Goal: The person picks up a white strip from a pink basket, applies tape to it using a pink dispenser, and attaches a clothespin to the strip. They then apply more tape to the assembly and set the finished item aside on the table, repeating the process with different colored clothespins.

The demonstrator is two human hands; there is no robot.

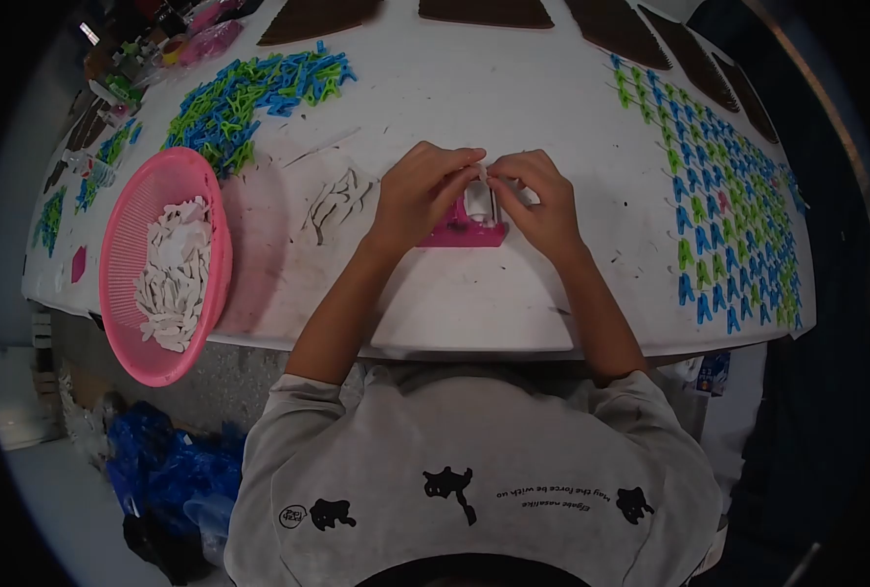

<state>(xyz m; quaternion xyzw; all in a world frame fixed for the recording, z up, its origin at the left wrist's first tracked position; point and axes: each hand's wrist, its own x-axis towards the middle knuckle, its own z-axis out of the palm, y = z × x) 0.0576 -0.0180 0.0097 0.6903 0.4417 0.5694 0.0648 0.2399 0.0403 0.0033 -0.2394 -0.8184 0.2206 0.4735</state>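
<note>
My left hand (421, 191) and my right hand (537, 201) meet near the middle of the white table (474, 303), fingertips pinched close together. Between them is a small pale piece (484, 171), too small to make out clearly. Just below the fingertips stands a pink holder (464, 235) with a white roll (479, 203) in it, partly hidden by my hands. Left of my left hand, several thin pale strips with dark edges (337, 203) lie on the table.
A pink basket (218, 284) of white pieces sits at the left table edge. Blue and green clips (249, 98) are heaped behind it. Rows of similar clips (728, 215) cover the right side. Dark brown sheets (489, 12) lie along the far edge.
</note>
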